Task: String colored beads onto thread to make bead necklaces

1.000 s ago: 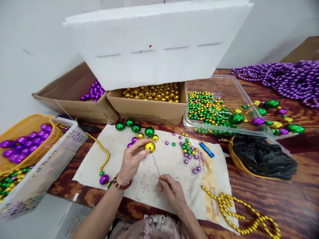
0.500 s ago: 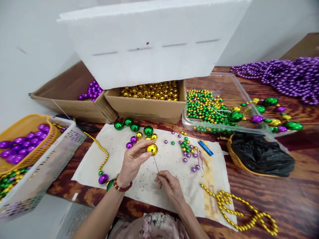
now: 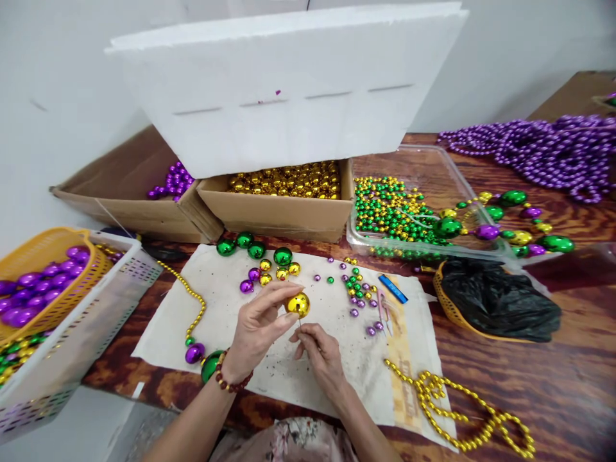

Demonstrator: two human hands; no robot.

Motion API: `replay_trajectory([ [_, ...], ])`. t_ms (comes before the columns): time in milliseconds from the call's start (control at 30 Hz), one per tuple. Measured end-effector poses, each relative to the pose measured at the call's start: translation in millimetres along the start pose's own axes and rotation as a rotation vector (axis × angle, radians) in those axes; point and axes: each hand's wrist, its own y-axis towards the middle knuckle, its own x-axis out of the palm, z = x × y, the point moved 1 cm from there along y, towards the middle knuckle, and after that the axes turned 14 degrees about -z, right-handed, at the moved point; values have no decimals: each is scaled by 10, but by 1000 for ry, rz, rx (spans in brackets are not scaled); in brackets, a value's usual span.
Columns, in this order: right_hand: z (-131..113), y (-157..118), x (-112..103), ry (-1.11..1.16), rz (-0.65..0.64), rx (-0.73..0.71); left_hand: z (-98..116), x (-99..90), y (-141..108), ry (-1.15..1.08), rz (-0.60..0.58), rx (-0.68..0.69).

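Observation:
My left hand [image 3: 260,324], with a beaded bracelet at the wrist, pinches a large gold bead [image 3: 298,305] over the white cloth [image 3: 178,340]. Just below the bead, my right hand [image 3: 320,353] has its fingers closed on a thin needle, of which only a short length shows under the bead. Beside my left wrist lie a green bead [image 3: 212,366] and a purple bead [image 3: 195,353], joined to a string of small gold beads [image 3: 195,298]. Loose green beads [image 3: 283,256], gold beads and purple beads lie beyond my hands.
Cardboard boxes of gold beads [image 3: 283,183] and purple beads [image 3: 173,179] stand behind, under a white foam board [image 3: 289,96]. Right are a clear tray [image 3: 462,167], a basket with a black bag [image 3: 500,301], a blue strip [image 3: 393,289], small snips [image 3: 384,311] and a gold strand [image 3: 481,443].
My right hand has moved up close to the gold bead, and much less of the needle shows between them. The whole view has shifted slightly.

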Motion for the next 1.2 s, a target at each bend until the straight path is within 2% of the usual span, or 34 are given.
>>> replay_trajectory([
  [200, 16, -49, 6, 5, 15, -2, -38, -17, -3, -24, 8, 2],
  [433, -65, -16, 13, 32, 30, 0, -94, 50, -11, 6, -42, -38],
  [500, -114, 10, -1, 45, 51, 9, -137, 63, -56, 19, -79, -54],
  [633, -151, -30, -76, 56, 105, 54, -280, 44, -76, 108, -234, -113],
  [733, -97, -167, -135, 77, 125, 90, -457, 29, 111, 239, -205, -138],
  [800, -44, -282, -156, 96, 130, 102, -603, 75, 317, 465, -194, -124],
  [900, 21, -435, -170, 118, 149, 112, -832, 242, 627, 869, -352, -71],
  [1000, 56, -530, -187, 128, 163, 140, -1026, 423, 834, 1133, -479, -49],
  [1100, 82, -571, -212, 127, 176, 169, -1154, 524, 937, 1177, -520, -65],
  [1200, 116, -578, -229, 135, 206, 193, -1189, 527, 979, 1134, -513, -75],
])
